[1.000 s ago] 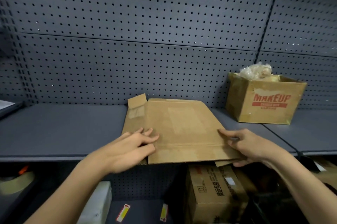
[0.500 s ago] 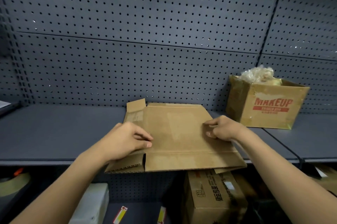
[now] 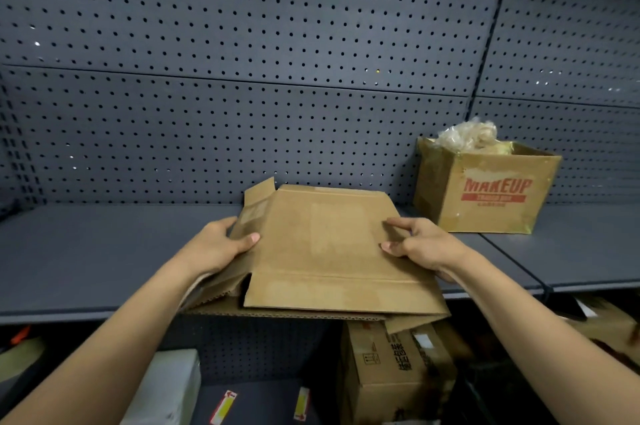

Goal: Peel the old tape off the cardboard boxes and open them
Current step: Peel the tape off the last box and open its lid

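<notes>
Red "MAKEUP" on open cardboard box (image 3: 485,196)

Dark grey pegboard wall (image 3: 242,26) in wide panels, a vertical post (image 3: 483,54) dividing it at right, grey metal shelf (image 3: 86,251) beneath, dim lower shelf (image 3: 263,397) underneath, glints of light through some holes

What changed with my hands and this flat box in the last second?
The left hand went from lying flat on the flattened brown cardboard box to gripping its left edge; the right hand moved up from the near right corner to pinch the right edge. The box's near left layers have parted. The brown MAKEUP carton and grey shelf stayed put.
</notes>
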